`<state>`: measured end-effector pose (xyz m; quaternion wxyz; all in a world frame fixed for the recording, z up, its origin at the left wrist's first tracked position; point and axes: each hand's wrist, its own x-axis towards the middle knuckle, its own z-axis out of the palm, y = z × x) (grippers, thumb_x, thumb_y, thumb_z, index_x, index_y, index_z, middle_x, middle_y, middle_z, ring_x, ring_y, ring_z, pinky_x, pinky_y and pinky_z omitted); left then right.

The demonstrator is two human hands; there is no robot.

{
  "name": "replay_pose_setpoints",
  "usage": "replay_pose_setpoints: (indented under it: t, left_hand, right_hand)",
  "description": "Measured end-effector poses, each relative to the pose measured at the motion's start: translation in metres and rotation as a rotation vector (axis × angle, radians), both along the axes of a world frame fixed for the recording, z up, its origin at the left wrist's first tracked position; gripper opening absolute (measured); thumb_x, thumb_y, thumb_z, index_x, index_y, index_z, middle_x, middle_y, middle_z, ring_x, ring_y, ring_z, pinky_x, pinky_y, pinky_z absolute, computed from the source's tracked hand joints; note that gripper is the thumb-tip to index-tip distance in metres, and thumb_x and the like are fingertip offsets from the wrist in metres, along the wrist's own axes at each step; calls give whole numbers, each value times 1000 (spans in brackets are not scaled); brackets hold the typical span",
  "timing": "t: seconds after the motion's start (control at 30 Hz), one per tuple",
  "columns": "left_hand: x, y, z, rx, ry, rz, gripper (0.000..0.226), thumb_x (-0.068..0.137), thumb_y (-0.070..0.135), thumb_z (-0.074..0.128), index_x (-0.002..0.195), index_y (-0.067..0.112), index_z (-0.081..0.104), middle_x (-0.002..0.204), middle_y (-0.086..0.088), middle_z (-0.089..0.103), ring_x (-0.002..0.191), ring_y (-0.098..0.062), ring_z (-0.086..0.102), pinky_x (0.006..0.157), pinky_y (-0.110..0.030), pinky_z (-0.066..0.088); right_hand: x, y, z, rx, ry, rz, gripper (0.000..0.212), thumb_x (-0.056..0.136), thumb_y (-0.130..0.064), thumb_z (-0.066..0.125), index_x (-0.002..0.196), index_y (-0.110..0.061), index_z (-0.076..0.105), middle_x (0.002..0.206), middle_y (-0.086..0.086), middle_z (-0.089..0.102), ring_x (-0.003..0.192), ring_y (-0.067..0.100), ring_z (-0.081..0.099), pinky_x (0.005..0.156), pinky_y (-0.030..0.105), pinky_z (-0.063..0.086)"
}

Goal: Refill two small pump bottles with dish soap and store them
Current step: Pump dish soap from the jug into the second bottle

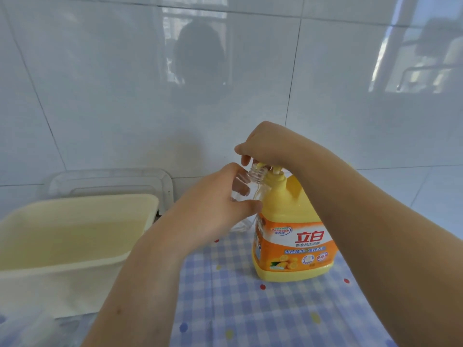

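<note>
At the far left of the tabletop (pixel 263 319) you have a cream plastic tub (pixel 75 236), and behind it a clear lid (pixel 112 180) leans against the white tiled wall (pixel 100 96). The tub's right end sits close to your left forearm.

Your left hand (pixel 213 211) grips the small bottle (pixel 254 177). Its fingers (pixel 240 189) are curled round the far side and show through the plastic, and the thumb is clamped on the near side. The bottle is clear and uncapped with a threaded neck. It is held off the tabletop and tilted, with its mouth right up at the spout. A thin yellowish streak shows through its wall, though you cannot tell how full it is.

Just right of it stands the yellow dish soap jug (pixel 293 236), upright on the blue checked cloth (pixel 225 284), with its orange label facing you. Your right hand (pixel 270 144) sits on top of the pump head (pixel 262 166), with fingers bent down and closed over it.

The wall is close behind the jug. The cloth lies open in front of the jug and to its right, under your right forearm.
</note>
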<state>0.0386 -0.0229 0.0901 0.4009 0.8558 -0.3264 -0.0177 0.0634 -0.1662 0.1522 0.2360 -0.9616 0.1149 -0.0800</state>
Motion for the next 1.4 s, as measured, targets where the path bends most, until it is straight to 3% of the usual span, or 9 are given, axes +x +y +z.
replay_pose_setpoints:
  t: [0.13, 0.3, 0.47, 0.67, 0.9, 1.0, 1.1, 1.23, 1.4]
  left_hand:
    - [-2, -2, 0, -16, -20, 11, 38, 82, 44, 66, 114, 33, 49, 106, 20, 60, 89, -3, 63, 71, -36, 57]
    - [-2, -3, -1, -35, -71, 24, 35, 86, 44, 63, 115, 33, 48, 105, 20, 58, 87, 1, 61, 71, -23, 48]
    - [-3, -5, -1, -27, -100, 32, 34, 87, 43, 62, 115, 32, 47, 104, 18, 57, 90, -2, 61, 77, -26, 50]
    - [-5, -5, -1, -11, -149, 79, 33, 85, 45, 63, 113, 35, 48, 102, 19, 59, 88, 0, 59, 75, -25, 48]
    - [-7, -5, -1, 14, -185, 113, 32, 85, 45, 63, 111, 35, 48, 101, 19, 59, 88, -2, 59, 75, -28, 49]
    - [-7, -5, -1, 41, -204, 120, 33, 85, 45, 62, 113, 34, 48, 102, 17, 60, 89, -3, 59, 74, -27, 49]
    - [-8, -5, -1, 55, -205, 122, 34, 85, 46, 63, 113, 34, 48, 102, 18, 59, 88, -3, 59, 75, -28, 49]
    - [-7, -3, -1, 119, -229, 123, 33, 85, 46, 62, 112, 33, 49, 100, 15, 60, 88, -7, 58, 71, -27, 46]
    - [-6, -1, -2, 138, -181, 97, 35, 85, 48, 62, 114, 35, 47, 103, 18, 59, 90, -3, 59, 76, -28, 48]
  right_hand:
    - [-5, -1, 10, 44, -12, 21, 30, 94, -24, 50, 84, -6, 72, 86, 14, 74, 52, 22, 62, 51, 23, 50]
    - [-5, -4, 15, 86, -15, 24, 43, 98, -37, 46, 87, -5, 74, 74, 7, 73, 47, 20, 61, 41, 18, 46]
    - [-7, -1, 20, 80, -20, -6, 45, 99, -33, 43, 85, -2, 72, 72, 10, 72, 32, 16, 53, 35, 15, 39]
    - [-9, 4, 11, 5, 20, -44, 33, 98, -25, 45, 74, -8, 60, 75, 8, 63, 49, 18, 53, 45, 23, 41]
    - [-13, 12, 16, -105, 195, -42, 32, 102, -18, 36, 98, -2, 63, 74, 9, 61, 52, 19, 51, 52, 23, 42]
    - [-15, 11, 14, -159, 174, -19, 34, 101, -18, 38, 103, 1, 66, 90, 15, 66, 52, 20, 52, 54, 23, 43]
    - [-15, 11, 12, -162, 169, -4, 35, 101, -16, 37, 103, 2, 66, 84, 14, 63, 51, 19, 51, 52, 22, 41]
    - [-9, 8, 2, -170, 121, -31, 25, 96, -17, 44, 73, -14, 50, 66, 3, 44, 52, 16, 36, 50, 24, 31]
    - [-7, 8, -3, -187, 124, -20, 25, 95, -10, 41, 72, -18, 45, 66, 1, 34, 55, 14, 28, 51, 24, 26]
